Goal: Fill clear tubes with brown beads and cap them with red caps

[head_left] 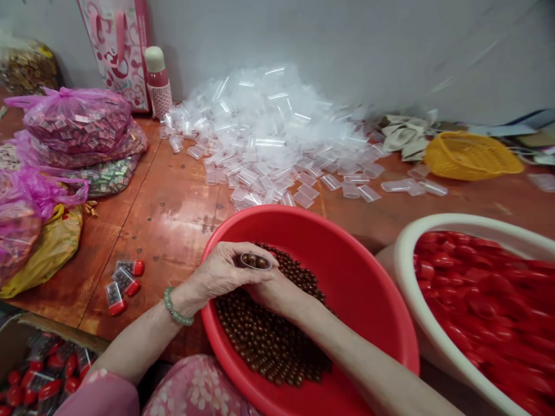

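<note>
My left hand (229,267), with a green bead bracelet (176,309) on the wrist, grips a small clear container (255,262) by its sides. Its oval mouth faces up and brown balls show inside. Just below and touching it is my right hand (269,289); its fingers are hidden behind the left hand and the container. Both hands are over the left part of a red basin (368,283), which holds a heap of brown balls (264,341).
Clear plastic containers (269,138) are piled against the wall. A white tub (405,254) of red caps (481,306) stands right. Filled red-capped containers (125,281) lie left, above a cardboard box (60,329) of more. Bagged pieces (78,127) and a yellow basket (468,156) sit farther back.
</note>
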A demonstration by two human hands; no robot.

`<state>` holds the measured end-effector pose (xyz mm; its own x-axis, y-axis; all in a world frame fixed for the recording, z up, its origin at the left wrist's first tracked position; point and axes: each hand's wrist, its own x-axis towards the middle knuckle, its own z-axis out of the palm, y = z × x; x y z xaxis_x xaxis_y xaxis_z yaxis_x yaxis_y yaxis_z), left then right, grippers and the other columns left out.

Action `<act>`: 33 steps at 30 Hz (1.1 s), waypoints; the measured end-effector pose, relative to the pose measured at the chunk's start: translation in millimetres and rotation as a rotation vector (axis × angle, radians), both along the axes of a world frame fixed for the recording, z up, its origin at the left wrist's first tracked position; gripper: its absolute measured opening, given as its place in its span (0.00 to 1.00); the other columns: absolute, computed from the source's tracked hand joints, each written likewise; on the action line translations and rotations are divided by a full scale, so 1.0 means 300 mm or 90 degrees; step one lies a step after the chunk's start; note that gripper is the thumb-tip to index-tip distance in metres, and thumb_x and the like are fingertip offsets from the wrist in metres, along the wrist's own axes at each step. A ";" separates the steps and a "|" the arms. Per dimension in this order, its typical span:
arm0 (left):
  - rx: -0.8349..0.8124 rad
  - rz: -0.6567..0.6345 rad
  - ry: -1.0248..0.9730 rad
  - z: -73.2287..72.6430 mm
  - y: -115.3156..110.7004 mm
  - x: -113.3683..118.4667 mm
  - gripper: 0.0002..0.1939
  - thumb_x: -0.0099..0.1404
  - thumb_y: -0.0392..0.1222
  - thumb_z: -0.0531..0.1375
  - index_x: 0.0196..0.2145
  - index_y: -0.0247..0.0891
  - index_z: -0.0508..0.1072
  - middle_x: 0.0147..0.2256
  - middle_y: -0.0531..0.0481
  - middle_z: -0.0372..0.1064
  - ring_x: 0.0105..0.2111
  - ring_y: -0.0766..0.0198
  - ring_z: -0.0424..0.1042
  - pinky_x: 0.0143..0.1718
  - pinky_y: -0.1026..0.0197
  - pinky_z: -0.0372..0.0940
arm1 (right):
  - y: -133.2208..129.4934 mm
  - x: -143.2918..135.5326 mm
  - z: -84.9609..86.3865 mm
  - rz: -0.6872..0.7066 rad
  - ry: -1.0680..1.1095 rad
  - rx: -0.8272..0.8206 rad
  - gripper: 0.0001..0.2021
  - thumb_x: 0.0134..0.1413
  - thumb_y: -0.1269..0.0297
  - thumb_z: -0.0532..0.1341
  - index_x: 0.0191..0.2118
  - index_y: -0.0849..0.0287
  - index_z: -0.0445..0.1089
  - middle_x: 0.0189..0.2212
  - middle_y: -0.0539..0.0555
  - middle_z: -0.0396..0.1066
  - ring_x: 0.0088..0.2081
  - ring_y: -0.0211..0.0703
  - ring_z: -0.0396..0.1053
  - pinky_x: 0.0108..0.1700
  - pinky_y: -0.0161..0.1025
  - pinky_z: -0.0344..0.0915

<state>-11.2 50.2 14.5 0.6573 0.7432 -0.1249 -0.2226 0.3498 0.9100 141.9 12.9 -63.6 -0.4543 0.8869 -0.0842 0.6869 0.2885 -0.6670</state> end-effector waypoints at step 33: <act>-0.138 -0.013 -0.023 -0.019 0.013 0.002 0.17 0.53 0.37 0.66 0.41 0.33 0.70 0.33 0.51 0.69 0.30 0.71 0.68 0.30 0.67 0.58 | 0.012 0.094 0.364 -0.261 0.290 0.099 0.06 0.56 0.62 0.62 0.33 0.55 0.75 0.27 0.49 0.72 0.29 0.37 0.67 0.32 0.35 0.65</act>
